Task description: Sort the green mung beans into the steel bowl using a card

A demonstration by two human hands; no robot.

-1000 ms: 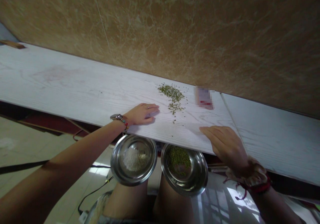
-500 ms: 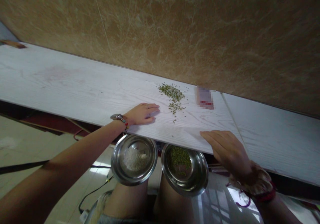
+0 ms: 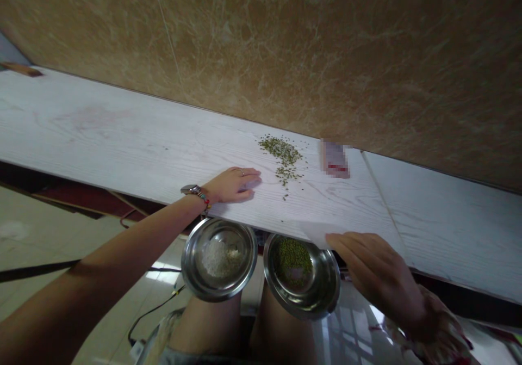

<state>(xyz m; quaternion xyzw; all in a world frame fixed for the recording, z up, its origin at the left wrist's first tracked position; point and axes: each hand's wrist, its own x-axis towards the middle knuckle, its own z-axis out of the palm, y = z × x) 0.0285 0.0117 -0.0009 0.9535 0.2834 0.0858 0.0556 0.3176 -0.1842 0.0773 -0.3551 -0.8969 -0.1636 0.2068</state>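
Note:
My left hand [image 3: 233,184] lies flat on the white wood-grain tabletop [image 3: 171,161], its fingers stretched out just short of a loose scatter of green mung beans [image 3: 285,153]. It holds nothing. Over the table's front edge, beside the rim of the right steel bowl [image 3: 322,294], hovers my right hand [image 3: 373,264]. Its fingers are stretched out side by side, and I see nothing in them; the palm and thumb are hidden. Mung beans [image 3: 291,259] lie in that bowl. To its left, another steel bowl [image 3: 188,253] contains white grains [image 3: 218,259] that look like rice.
A marbled brown wall [image 3: 261,55] rises behind the table. Near it lies a blurred flat packet [image 3: 335,158]. A brown object [image 3: 22,69] sits at the far left end. Both bowls are over my legs [image 3: 212,327], below the table edge.
My right hand has moved down and slightly right, toward the table's front edge and the bowl of beans. My left hand, the scattered beans and both bowls stay in place.

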